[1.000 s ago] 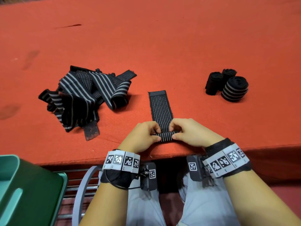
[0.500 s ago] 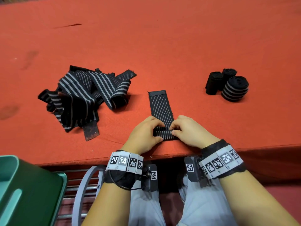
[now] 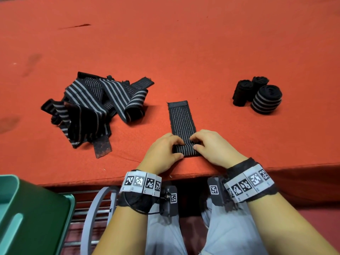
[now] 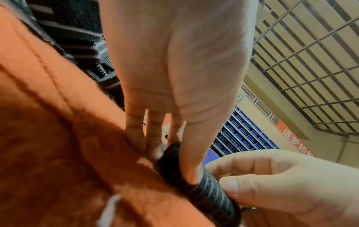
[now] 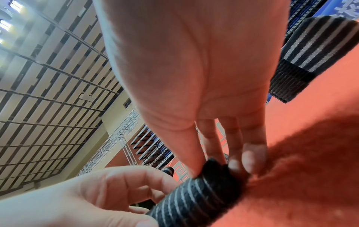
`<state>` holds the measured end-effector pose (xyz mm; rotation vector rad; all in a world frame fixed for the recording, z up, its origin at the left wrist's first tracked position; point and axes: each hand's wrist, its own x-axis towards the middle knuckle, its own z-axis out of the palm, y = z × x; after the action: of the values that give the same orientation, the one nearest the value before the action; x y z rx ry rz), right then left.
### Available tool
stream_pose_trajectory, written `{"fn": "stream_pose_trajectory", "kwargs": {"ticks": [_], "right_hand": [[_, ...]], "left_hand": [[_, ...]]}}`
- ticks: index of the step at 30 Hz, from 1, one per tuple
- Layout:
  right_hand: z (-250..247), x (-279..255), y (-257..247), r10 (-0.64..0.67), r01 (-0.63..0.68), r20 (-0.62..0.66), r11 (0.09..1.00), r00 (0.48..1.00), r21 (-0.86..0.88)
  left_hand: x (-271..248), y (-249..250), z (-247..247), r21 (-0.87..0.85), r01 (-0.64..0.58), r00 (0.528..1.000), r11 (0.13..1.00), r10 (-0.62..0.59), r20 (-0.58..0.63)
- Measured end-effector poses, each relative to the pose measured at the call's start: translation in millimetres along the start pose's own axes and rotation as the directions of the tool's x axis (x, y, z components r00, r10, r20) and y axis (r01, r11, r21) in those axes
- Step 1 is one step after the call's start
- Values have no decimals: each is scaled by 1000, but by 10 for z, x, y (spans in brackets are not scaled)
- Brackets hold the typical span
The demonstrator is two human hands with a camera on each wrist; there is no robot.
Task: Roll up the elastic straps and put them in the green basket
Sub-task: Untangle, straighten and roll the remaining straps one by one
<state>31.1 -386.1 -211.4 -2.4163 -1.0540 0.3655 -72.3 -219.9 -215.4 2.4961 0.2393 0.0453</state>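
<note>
Your left hand (image 3: 161, 153) and right hand (image 3: 214, 147) both pinch the rolled end of the black stretchy strap with thin grey lines (image 3: 181, 119). It lies flat on the orange felt table (image 3: 184, 52), near your edge. The green plastic basket (image 3: 35, 214) sits low on your left.

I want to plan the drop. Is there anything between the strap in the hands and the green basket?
Nothing visible blocks it. The strap lies at the table's near edge, held by the left hand and the right hand. The green basket stands lower, to the left. The loose pile lies farther back, off that path.
</note>
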Motion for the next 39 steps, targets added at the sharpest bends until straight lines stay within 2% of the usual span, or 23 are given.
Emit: {"fn": "stream_pose_trajectory", "kwargs": {"ticks": [6, 13, 20, 23, 26, 33, 39], "right_hand": [[9, -1, 17, -15, 16, -33, 1000, 999, 25], [-21, -31, -1, -31, 34, 65, 999, 997, -43], [-7, -14, -21, -9, 9, 6, 999, 1000, -44], [-11, -21, -21, 1, -1, -11, 1000, 1000, 14], [-51, -29, -9, 17, -19, 27, 999, 999, 50], [-148, -66, 13, 13, -24, 215, 998, 976, 50], [-119, -27, 27, 20, -31, 196, 998, 980, 54]], "left_hand": [[15, -16, 11, -19, 26, 1000, 999, -26, 1], [35, 0, 31, -10, 60, 998, 998, -60, -2], [8, -3, 29, 26, 35, 999, 999, -35, 0], [-9, 12, 4, -26, 52, 998, 998, -52, -17], [-31, 37, -56, -84, 64, 998, 994, -63, 20], [-47, 18, -113, -139, 122, 975, 983, -93, 200], [10, 26, -119, -124, 151, 976, 981, -128, 177]]}}
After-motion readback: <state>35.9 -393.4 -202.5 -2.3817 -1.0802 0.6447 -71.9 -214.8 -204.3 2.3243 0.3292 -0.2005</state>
